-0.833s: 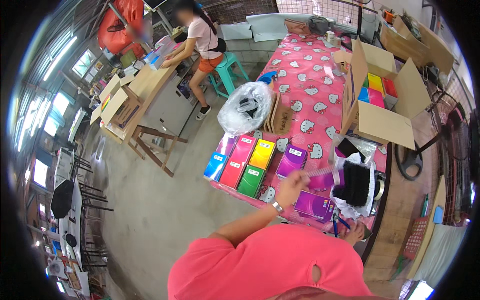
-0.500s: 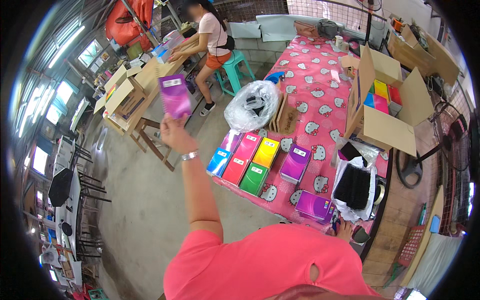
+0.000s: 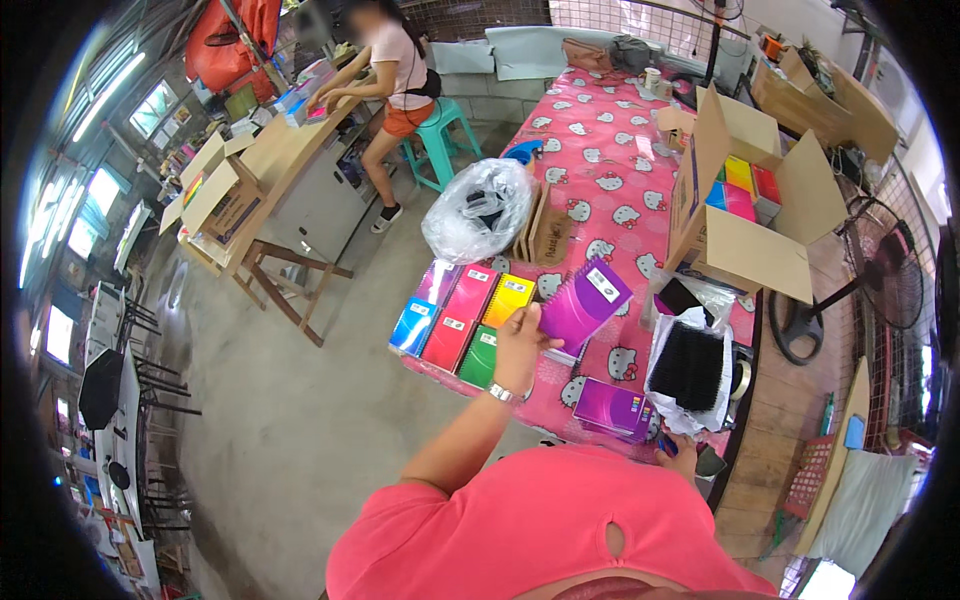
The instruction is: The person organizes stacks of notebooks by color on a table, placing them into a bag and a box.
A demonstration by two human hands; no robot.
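Observation:
My left hand [image 3: 520, 345] pinches a purple spiral notebook [image 3: 588, 298] by its near corner. The notebook is tilted above a stack of purple notebooks and hides most of it. Left of that hand lie a blue notebook stack [image 3: 413, 325], pink stacks [image 3: 473, 292], a yellow stack [image 3: 509, 299] and a green stack [image 3: 479, 357]. My right hand [image 3: 681, 456] is low at the table's near edge, with its fingers closed by a small dark blue thing too small to name. Beside it lies a pile of purple notebooks [image 3: 611, 408].
Black binding coils [image 3: 690, 368] lie on white wrapping at the right. Behind them stands an open carton [image 3: 745, 245] holding coloured notebooks. A clear plastic bag [image 3: 480, 210] and cardboard pieces [image 3: 548, 235] sit farther back. Another person [image 3: 392, 75] sits at a wooden table [image 3: 285, 150].
My left hand has brought the purple notebook from the left, out over the floor, to above the purple stack on the table. The view has shifted slightly right.

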